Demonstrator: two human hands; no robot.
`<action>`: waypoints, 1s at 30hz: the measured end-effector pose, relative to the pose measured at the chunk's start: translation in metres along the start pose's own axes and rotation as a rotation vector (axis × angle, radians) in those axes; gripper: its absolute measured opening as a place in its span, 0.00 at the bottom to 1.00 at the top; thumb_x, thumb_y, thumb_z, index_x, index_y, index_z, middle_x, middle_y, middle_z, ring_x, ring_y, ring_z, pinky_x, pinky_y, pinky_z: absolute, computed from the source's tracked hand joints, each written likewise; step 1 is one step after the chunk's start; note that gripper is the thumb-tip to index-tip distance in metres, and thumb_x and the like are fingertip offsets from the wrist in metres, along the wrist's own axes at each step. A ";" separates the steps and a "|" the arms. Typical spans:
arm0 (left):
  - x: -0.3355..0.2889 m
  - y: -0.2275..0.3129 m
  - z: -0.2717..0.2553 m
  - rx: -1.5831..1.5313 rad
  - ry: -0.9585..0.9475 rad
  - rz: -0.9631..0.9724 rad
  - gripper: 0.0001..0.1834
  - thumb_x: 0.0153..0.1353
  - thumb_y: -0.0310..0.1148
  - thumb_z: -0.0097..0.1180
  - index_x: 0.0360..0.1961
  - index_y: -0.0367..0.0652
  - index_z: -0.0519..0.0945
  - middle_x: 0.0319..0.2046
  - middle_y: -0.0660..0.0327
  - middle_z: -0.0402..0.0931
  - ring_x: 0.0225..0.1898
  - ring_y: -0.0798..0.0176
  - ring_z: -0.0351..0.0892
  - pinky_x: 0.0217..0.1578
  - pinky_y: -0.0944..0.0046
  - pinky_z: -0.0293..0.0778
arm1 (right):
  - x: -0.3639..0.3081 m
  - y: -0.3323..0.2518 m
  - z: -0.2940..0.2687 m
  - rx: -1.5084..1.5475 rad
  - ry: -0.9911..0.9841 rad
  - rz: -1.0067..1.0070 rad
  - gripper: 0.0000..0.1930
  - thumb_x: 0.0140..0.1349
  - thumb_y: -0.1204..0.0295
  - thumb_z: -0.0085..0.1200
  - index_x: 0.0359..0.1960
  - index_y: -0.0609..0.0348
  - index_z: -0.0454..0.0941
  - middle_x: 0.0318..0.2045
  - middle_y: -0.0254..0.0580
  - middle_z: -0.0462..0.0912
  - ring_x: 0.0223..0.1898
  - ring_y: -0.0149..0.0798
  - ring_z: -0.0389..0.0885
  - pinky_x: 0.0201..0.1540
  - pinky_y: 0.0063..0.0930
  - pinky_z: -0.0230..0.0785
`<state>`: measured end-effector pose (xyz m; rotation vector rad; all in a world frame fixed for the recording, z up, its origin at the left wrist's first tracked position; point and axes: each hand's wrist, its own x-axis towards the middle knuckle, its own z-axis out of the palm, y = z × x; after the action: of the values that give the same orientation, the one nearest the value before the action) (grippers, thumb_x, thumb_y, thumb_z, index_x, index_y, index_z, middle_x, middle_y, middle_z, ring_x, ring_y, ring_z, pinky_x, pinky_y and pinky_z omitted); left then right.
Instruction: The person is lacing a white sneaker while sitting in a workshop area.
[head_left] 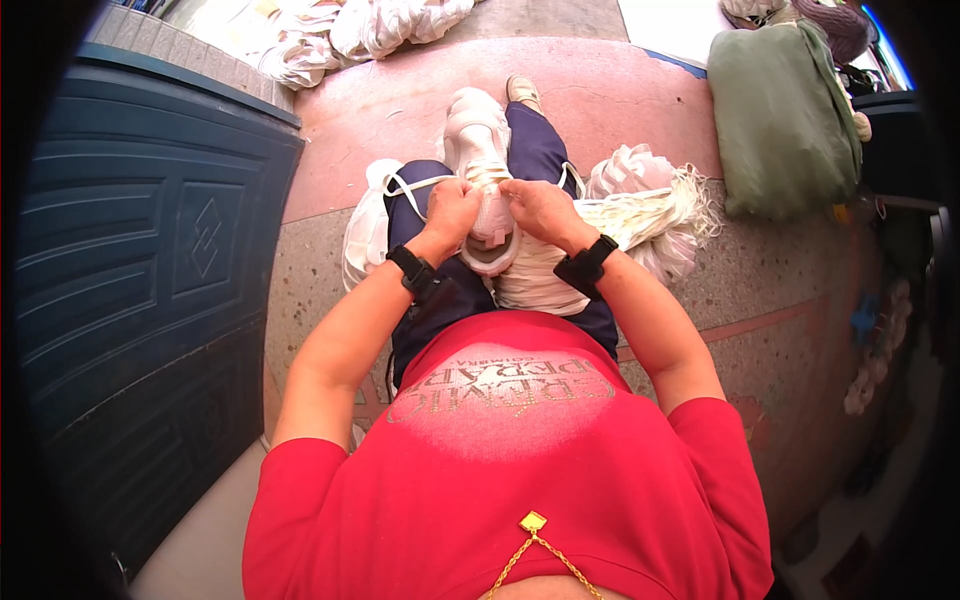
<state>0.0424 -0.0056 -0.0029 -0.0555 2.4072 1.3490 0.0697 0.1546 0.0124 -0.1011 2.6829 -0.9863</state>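
Note:
A white sneaker (pixel 474 130) lies between my thighs, its toe pointing away from me and its heel opening toward me. My left hand (pixel 453 212) is closed at the left edge of the lacing, pinching a white shoelace (pixel 408 186) that loops out over my left thigh. At the right edge of the lacing my right hand (pixel 545 212) is closed too, with lace showing just beyond it; its fingertips are partly hidden. The pale tongue shows between both hands. A thick bundle of loose white laces (pixel 650 212) is draped across my right thigh.
A dark blue panelled door (pixel 150 230) stands close on my left. White bagged bundles (pixel 370 30) lie at the far left. A full green sack (pixel 785 120) sits at the far right. White plastic (pixel 366 225) is beside my left leg.

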 end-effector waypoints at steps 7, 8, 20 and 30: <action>-0.001 -0.003 -0.001 -0.026 0.013 0.005 0.11 0.50 0.31 0.53 0.18 0.34 0.74 0.15 0.62 0.71 0.18 0.72 0.65 0.20 0.66 0.64 | 0.003 0.007 0.000 0.130 -0.042 0.046 0.15 0.51 0.70 0.43 0.40 0.51 0.76 0.32 0.53 0.78 0.37 0.52 0.76 0.40 0.40 0.67; -0.001 -0.001 0.001 -0.025 0.013 0.007 0.11 0.50 0.31 0.53 0.18 0.34 0.74 0.15 0.62 0.71 0.18 0.72 0.65 0.20 0.66 0.64 | 0.004 0.009 0.001 0.144 -0.042 0.045 0.15 0.50 0.70 0.43 0.40 0.51 0.77 0.32 0.53 0.78 0.37 0.52 0.76 0.41 0.40 0.67; -0.009 0.007 -0.005 0.530 0.037 0.577 0.06 0.50 0.28 0.50 0.27 0.37 0.74 0.26 0.46 0.73 0.30 0.44 0.69 0.33 0.50 0.66 | 0.002 0.004 -0.001 0.112 -0.048 0.046 0.15 0.51 0.69 0.43 0.40 0.52 0.77 0.32 0.53 0.78 0.36 0.51 0.76 0.40 0.39 0.67; -0.004 0.015 0.009 0.360 0.071 0.395 0.14 0.46 0.24 0.50 0.36 0.36 0.68 0.25 0.42 0.72 0.31 0.39 0.72 0.33 0.48 0.68 | -0.002 -0.002 0.002 -0.042 -0.024 -0.051 0.11 0.52 0.69 0.41 0.33 0.55 0.76 0.27 0.53 0.78 0.33 0.53 0.77 0.35 0.45 0.67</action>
<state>0.0459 0.0095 0.0069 0.4992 2.7842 1.0475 0.0720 0.1524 0.0132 -0.1896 2.6915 -0.9379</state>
